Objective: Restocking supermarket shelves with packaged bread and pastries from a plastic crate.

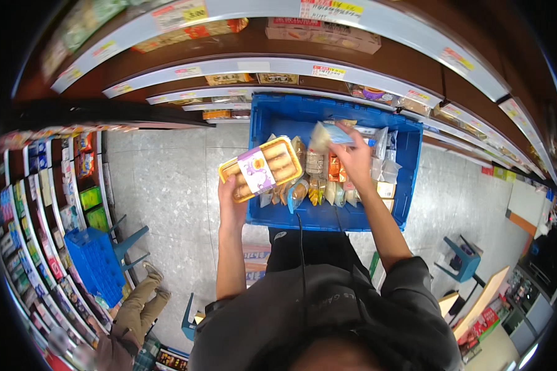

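My left hand [230, 197] grips the lower left end of a yellow tray of roll-shaped pastries [278, 160] under clear film with a purple and white label. The tray is tilted and hangs over the left side of a blue plastic crate [336, 221]. Over the crate's middle, my right hand [352, 155] holds a small pale blue and cream packet [327, 135], blurred. Below the hands, the crate holds several packaged foods, among them an orange-red packet [336, 168], a bag with yellow contents [316, 190] and clear bags [384, 169] at the right.
Store shelves [260, 65] with price tags and packaged goods rise just beyond the crate. More shelves [51, 222] line the left, where a person in tan trousers [137, 306] is beside another blue crate [95, 262] on a stool. A blue stool [464, 259] stands at right.
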The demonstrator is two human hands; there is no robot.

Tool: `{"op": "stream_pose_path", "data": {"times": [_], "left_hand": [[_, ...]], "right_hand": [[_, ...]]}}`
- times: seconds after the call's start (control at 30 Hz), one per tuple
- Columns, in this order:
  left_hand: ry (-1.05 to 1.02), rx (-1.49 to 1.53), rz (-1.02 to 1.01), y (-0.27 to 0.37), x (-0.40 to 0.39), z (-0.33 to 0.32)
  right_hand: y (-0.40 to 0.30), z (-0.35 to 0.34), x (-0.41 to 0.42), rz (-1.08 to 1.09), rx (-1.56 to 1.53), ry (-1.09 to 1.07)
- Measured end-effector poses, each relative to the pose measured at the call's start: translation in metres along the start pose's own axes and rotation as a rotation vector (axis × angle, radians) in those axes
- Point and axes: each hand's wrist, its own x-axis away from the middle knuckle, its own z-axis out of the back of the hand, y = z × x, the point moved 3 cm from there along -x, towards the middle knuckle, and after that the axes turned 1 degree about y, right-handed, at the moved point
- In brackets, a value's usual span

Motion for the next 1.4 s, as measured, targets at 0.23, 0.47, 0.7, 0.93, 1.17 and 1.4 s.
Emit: {"op": "stream_pose_path", "data": {"times": [0.23,0.47,0.7,0.93,1.17,1.4], "left_hand": [[-0.111,0.108,0.266,0.012,0.071,-0.066],[-0.366,0.155,0.47,-0.017,0.143,-0.122],[-0.47,0.188,0.546,-0.018,0.197,-0.13],[-0.574,0.058,0.403,-0.003,0.22,-0.127],[-0.949,0.065,0.218,0.012,0.239,-0.131],[-0.947,-0.105,0.146,0.024,0.255,-0.146]], "right_hand": [[-0.046,0.085,0.103,-0.447,-1.203,-0.058],[-0.034,0.122,0.205,-0.554,-1.614,-0.246],[-0.046,0.173,0.239,-0.19,-1.351,-0.373],[-0.076,0.19,0.246,0.027,-1.209,-0.52],[-0.081,0.206,0.252,-0.014,-1.246,-0.449],[-0.088,0.211,0.257,0.048,-1.245,-0.476]]}}
